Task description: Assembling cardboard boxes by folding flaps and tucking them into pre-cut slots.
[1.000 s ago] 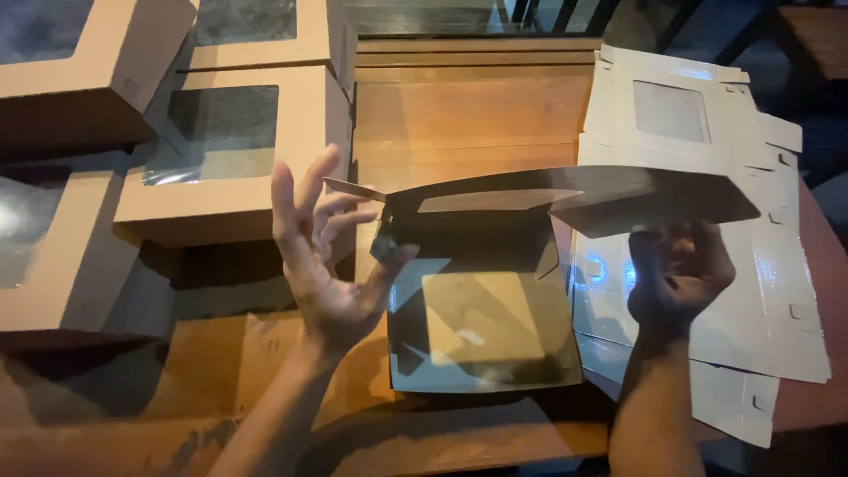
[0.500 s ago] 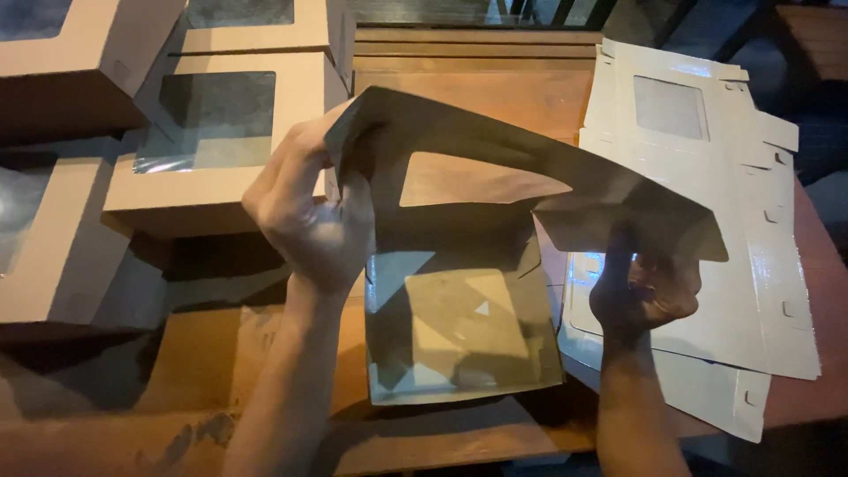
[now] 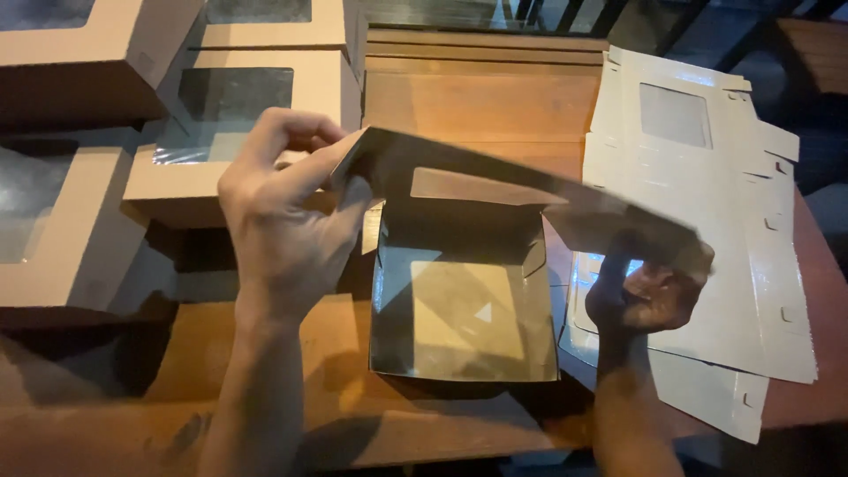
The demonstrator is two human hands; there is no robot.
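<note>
Head view shows your hands, left [image 3: 283,212] and right [image 3: 649,296], gripping the lid [image 3: 530,199] over a formed box [image 3: 464,309], not yet closed, flat blanks [image 3: 707,221] waiting

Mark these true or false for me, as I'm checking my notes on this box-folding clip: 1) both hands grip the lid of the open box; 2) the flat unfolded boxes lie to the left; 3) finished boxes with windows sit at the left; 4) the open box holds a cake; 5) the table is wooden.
1) True: the left hand and right hand each hold an end of the lid of the open box.
2) False: the flat boxes lie to the right.
3) True: the finished boxes with clear windows stand at the left.
4) False: the open box is empty.
5) True: the table is of wooden planks.
</note>
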